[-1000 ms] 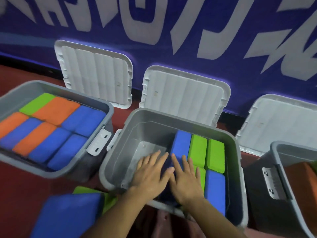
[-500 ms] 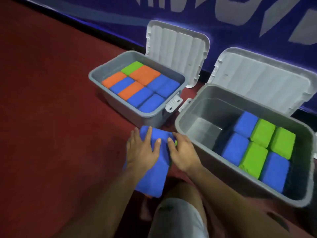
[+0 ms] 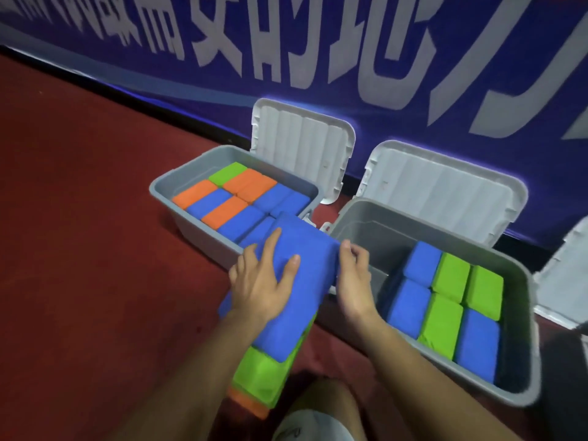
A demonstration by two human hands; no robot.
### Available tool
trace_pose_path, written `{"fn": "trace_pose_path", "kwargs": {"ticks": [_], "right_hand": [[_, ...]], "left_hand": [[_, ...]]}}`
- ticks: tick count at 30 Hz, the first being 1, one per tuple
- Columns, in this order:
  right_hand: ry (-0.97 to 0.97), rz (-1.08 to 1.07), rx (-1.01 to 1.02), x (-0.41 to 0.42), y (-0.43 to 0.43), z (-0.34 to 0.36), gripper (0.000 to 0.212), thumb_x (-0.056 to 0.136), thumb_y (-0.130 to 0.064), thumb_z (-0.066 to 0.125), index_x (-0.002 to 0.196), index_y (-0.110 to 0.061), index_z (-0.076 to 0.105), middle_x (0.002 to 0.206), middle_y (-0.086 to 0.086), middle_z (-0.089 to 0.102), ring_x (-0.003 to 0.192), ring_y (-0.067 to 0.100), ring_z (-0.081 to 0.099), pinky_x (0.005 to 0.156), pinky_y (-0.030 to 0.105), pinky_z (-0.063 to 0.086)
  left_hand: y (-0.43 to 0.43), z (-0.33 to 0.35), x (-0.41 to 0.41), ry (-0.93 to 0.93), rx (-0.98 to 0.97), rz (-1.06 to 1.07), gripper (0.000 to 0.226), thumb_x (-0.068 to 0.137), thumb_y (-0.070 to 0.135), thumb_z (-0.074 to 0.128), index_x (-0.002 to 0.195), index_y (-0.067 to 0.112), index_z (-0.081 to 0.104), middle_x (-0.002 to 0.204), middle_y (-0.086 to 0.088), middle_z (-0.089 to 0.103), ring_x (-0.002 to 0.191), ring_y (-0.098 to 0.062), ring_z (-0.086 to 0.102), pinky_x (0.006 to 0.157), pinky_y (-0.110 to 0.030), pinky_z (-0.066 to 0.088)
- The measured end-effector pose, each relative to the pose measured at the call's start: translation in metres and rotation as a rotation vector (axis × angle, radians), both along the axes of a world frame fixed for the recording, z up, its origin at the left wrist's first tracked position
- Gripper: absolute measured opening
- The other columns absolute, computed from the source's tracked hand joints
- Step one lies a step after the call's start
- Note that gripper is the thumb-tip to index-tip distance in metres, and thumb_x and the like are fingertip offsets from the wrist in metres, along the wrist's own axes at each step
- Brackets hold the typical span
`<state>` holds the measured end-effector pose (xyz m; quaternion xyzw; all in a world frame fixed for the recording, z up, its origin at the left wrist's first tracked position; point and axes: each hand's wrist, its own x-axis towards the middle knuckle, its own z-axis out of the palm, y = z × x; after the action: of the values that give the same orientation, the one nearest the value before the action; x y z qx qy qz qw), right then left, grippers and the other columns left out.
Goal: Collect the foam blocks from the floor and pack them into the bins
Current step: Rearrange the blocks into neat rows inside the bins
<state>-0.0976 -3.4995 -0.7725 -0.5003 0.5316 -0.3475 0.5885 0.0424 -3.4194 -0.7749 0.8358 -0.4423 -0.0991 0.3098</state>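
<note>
A blue foam block (image 3: 296, 300) is tilted up between both hands, above a green block (image 3: 264, 377) and an orange block (image 3: 248, 404) stacked on the red floor. My left hand (image 3: 261, 281) lies flat on its top face, and my right hand (image 3: 353, 278) grips its right edge. To the right stands a grey bin (image 3: 359, 227) holding several blue and green blocks along its right side, with its left side bare. Behind my hands, the left grey bin (image 3: 191, 227) is packed with orange, blue and green blocks.
Both bins' white lids (image 3: 302, 148) lean against a blue banner wall (image 3: 318, 58) behind them. Another white lid (image 3: 566, 281) shows at the right edge. Red floor (image 3: 95, 249) spreads out to the left. My knee (image 3: 315, 415) is at the bottom.
My hands left the right bin, came onto the blue block on the floor stack, and have now lifted and tilted it toward the bins. The view swung left, then back.
</note>
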Motion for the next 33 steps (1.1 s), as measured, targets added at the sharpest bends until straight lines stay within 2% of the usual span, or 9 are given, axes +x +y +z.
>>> {"fn": "trace_pose_path", "kwargs": {"ticks": [5,9,12,14,16,18,23,27,33], "right_hand": [[-0.086,-0.123,-0.094,-0.048,-0.049,0.056,0.051,0.088,-0.073,0.054,0.103,-0.026,0.039,0.093,-0.002,0.052,0.081,0.017,0.053,0.081,0.053,0.058],[-0.112,-0.083,-0.127,-0.088,-0.073,0.078,0.05,0.09,-0.054,0.068,0.128,-0.042,0.037,0.113,0.003,0.065,0.092,0.021,0.068,0.081,0.049,0.061],[-0.064,-0.07,-0.166,-0.1,-0.094,0.072,0.043,0.095,-0.045,0.063,0.131,-0.05,0.04,0.102,0.002,0.068,0.083,0.017,0.067,0.075,0.042,0.057],[0.036,-0.115,-0.238,-0.101,-0.111,0.058,0.041,0.09,-0.059,0.057,0.127,-0.053,0.04,0.102,0.011,0.068,0.082,0.025,0.065,0.082,0.043,0.057],[0.178,-0.143,-0.315,-0.105,-0.133,0.038,0.052,0.09,-0.064,0.054,0.136,-0.052,0.034,0.121,0.018,0.063,0.101,0.03,0.063,0.096,0.045,0.053],[0.298,-0.1,-0.337,-0.111,-0.152,0.02,0.061,0.1,-0.052,0.052,0.154,-0.042,0.025,0.145,0.009,0.047,0.121,0.018,0.052,0.104,0.026,0.037],[0.494,0.021,-0.308,-0.125,-0.194,-0.029,0.062,0.105,-0.046,0.043,0.161,-0.034,0.02,0.145,0.006,0.041,0.102,-0.001,0.037,0.09,0.012,0.023],[0.587,0.083,-0.251,-0.13,-0.225,-0.065,0.063,0.105,-0.049,0.041,0.161,-0.036,0.015,0.141,0.006,0.039,0.118,0.011,0.047,0.094,0.02,0.03],[1.056,0.166,-0.211,-0.128,-0.257,-0.121,0.065,0.101,-0.063,0.025,0.16,-0.038,0.016,0.148,0.009,0.038,0.137,0.03,0.036,0.108,0.046,0.03]], "left_hand": [[-0.07,0.05,-0.035,0.086,-0.131,-0.224,0.086,0.076,0.085,0.02,0.154,0.049,0.018,0.162,-0.006,0.02,0.153,-0.02,0.012,0.123,-0.052,0.006],[-0.127,0.068,-0.075,0.259,-0.139,-0.322,0.092,0.071,0.092,0.022,0.153,0.051,0.02,0.165,0.017,0.002,0.154,-0.016,0.009,0.123,-0.052,0.003],[-0.162,0.071,-0.103,0.549,-0.148,-0.402,0.076,0.09,0.078,0.037,0.156,0.042,0.026,0.155,0.012,0.02,0.146,-0.009,0.025,0.114,-0.027,0.017],[-0.185,0.063,-0.116,0.661,-0.152,-0.461,0.057,0.1,0.062,0.039,0.153,0.038,0.035,0.14,0.01,0.031,0.135,-0.007,0.036,0.105,-0.021,0.02],[-0.209,0.045,-0.122,0.709,-0.147,-0.485,0.049,0.102,0.06,0.038,0.146,0.04,0.04,0.14,0.01,0.033,0.134,-0.006,0.038,0.106,-0.021,0.022],[-0.231,0.022,-0.127,0.726,-0.1,-0.51,0.052,0.103,0.061,0.033,0.152,0.044,0.033,0.153,0.011,0.028,0.139,-0.001,0.033,0.11,-0.024,0.021],[-0.273,-0.033,-0.135,0.638,-0.015,-0.512,0.039,0.106,0.051,0.028,0.144,0.063,0.026,0.14,0.013,0.034,0.115,0.013,0.045,0.101,-0.019,0.026],[-0.3,-0.079,-0.138,0.587,-0.002,-0.514,0.044,0.108,0.042,0.031,0.152,0.048,0.031,0.139,0.013,0.036,0.105,0.034,0.039,0.089,0.003,0.024],[-0.331,-0.139,-0.14,0.507,0.11,-0.503,0.046,0.109,0.03,0.037,0.155,0.033,0.033,0.131,0.005,0.038,0.094,0.014,0.052,0.081,0.011,0.019]]}}
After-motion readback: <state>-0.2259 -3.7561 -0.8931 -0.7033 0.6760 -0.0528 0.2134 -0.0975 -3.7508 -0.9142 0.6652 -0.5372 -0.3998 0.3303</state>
